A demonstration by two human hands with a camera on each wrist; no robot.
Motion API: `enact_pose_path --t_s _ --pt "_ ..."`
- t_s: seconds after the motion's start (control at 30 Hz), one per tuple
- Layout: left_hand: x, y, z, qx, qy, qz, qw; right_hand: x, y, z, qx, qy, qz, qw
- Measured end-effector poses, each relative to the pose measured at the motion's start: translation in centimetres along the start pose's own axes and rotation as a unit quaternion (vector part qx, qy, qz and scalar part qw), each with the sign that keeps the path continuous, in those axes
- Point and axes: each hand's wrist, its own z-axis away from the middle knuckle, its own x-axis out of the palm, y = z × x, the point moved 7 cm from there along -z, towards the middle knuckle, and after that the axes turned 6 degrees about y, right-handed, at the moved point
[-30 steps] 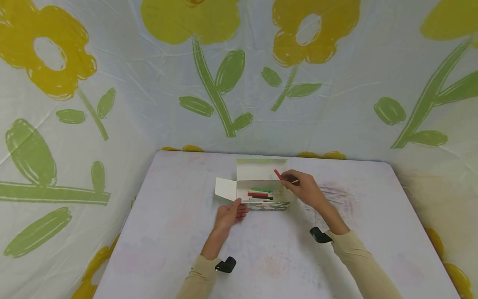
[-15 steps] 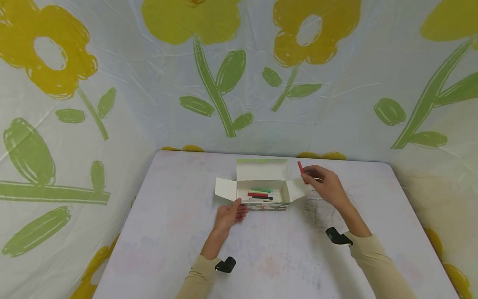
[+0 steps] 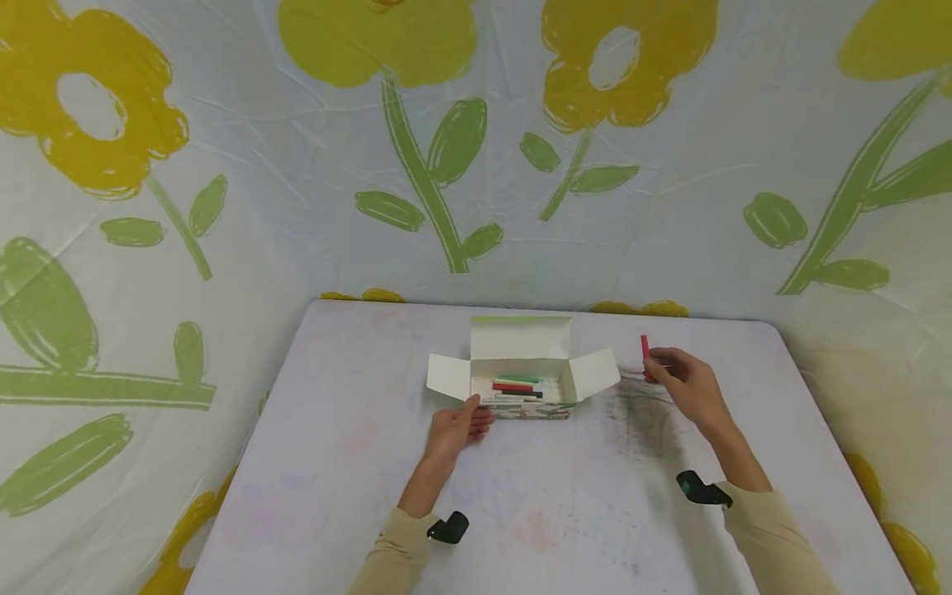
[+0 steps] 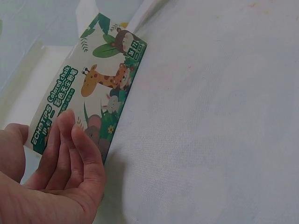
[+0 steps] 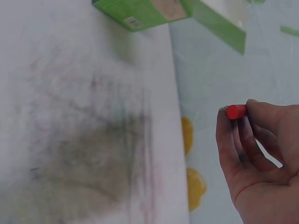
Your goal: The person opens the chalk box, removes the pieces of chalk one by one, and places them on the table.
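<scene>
A small cardboard box of colored chalk (image 3: 541, 411) stands with its lid and side flaps folded out. Inside lie several sticks, among them a green chalk (image 3: 530, 380), a red chalk (image 3: 511, 387) and a black chalk (image 3: 523, 393). My left hand (image 3: 449, 432) grips the box's front left corner, thumb at the rim and fingers against the printed front (image 4: 103, 77). Off to the right of the box, my right hand (image 3: 690, 384) pinches another red chalk stick (image 3: 645, 345) between thumb and fingertips, raised above the table. Its round end (image 5: 232, 112) faces the right wrist camera.
Dark chalk smudges (image 3: 632, 409) mark the white tabletop (image 3: 349, 496) right of the box. Behind the table hangs a flower-print cloth (image 3: 669, 240), which also runs along both sides. The right flap (image 3: 595, 373) sticks out toward my right hand.
My right hand has carried the red chalk stick from over the box out to the right, past the flap, turning it more upright. My left hand and the box have stayed put.
</scene>
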Motion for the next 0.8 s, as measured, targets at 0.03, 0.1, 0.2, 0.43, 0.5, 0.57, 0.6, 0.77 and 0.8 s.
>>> enact_pose_path --t_s 0.03,0.1,0.2,0.43,0.5,0.57,0.6,0.77,0.8 --pt "0.0 0.0 0.0 0.000 -0.002 0.001 1.0000 0.0 0.5 0.2 0.007 0.001 0.005 1.0000" --pt "0.0 0.0 0.0 -0.001 -0.006 0.001 1.0000 0.2 1.7 0.6 0.023 0.001 0.012 0.9997" --pt "0.0 0.9 0.7 0.003 -0.011 -0.003 0.9999 0.5 3.1 1.1 0.049 0.002 0.027 0.9984" --pt "-0.2 0.6 0.5 0.005 -0.002 -0.005 1.0000 1.5 5.9 1.8 0.076 -0.001 0.027 0.9968" --pt "-0.2 0.3 0.3 0.004 0.003 -0.005 1.0000 1.8 6.4 1.8 0.079 -0.001 0.032 0.9964" --pt "-0.1 0.4 0.4 0.007 0.004 -0.004 1.0000 2.0 6.8 1.9 0.083 0.000 0.037 0.9959" --pt "-0.1 0.4 0.4 0.007 0.005 -0.005 0.9999 2.1 6.9 1.9 0.084 0.002 0.040 0.9957" --pt "-0.1 0.4 0.4 0.007 0.006 -0.005 0.9999 2.7 7.4 2.1 0.087 0.004 0.052 0.9949" --pt "-0.1 0.4 0.4 0.007 0.006 -0.006 0.9999 2.8 7.5 2.1 0.086 0.004 0.055 0.9948"
